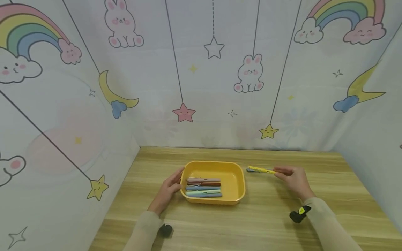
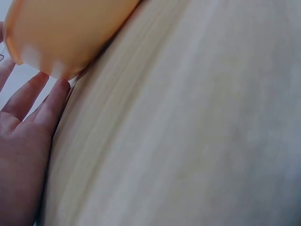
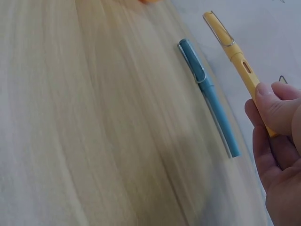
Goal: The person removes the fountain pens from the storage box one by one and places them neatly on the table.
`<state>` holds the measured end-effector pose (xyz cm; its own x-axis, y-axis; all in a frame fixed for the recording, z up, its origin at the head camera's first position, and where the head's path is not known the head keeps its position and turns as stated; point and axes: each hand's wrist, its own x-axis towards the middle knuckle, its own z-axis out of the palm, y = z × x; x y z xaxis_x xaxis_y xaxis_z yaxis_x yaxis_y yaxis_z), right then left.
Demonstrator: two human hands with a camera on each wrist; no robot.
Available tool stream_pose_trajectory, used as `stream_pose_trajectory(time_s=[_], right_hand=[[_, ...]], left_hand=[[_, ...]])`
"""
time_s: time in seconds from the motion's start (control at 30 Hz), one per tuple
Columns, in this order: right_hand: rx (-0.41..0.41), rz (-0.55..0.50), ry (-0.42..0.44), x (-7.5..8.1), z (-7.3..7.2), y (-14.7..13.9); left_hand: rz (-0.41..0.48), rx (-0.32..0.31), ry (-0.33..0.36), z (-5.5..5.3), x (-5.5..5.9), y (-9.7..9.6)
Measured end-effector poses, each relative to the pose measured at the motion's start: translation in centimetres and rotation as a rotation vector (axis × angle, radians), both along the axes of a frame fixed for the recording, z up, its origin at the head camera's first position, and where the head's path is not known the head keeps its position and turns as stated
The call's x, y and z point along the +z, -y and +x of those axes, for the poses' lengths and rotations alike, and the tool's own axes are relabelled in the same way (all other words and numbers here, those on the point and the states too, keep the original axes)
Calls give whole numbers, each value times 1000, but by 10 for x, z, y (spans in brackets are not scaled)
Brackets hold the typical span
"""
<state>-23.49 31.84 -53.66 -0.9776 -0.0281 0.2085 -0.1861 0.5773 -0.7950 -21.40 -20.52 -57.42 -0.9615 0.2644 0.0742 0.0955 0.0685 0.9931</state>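
Observation:
My right hand (image 1: 293,179) pinches a yellow pen (image 1: 262,170) near one end, between thumb and fingers. The pen's wire clip end points left toward the box, and it is held above the table in the right wrist view. Below it a teal-blue pen (image 3: 210,99) with a metal clip lies on the table, mostly covered by the yellow one in the head view. My left hand (image 1: 168,191) touches the left wall of a yellow plastic box (image 1: 232,181), fingers extended along its outside. Inside, on the left, several pens (image 1: 203,188) in pink, dark red, blue and pale green lie side by side.
The box stands on a wood-grain table (image 1: 251,226). White fabric walls (image 1: 207,129) printed with rabbits, stars and rainbows rise behind the table and on both sides. A small black device (image 1: 299,214) sits at the right cuff, another black piece (image 1: 165,230) beside the left one.

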Motion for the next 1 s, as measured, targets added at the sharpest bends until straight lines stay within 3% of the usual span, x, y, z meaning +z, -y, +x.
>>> stream_pose_trajectory(time_s=[0.43,1.0], right_hand=[[16,52,11,-21,-6,-4],[28,173,-48,-24,-9,2]], left_hand=[[9,0,19,0,1,-1],[-10,6,17,0,3,-1]])
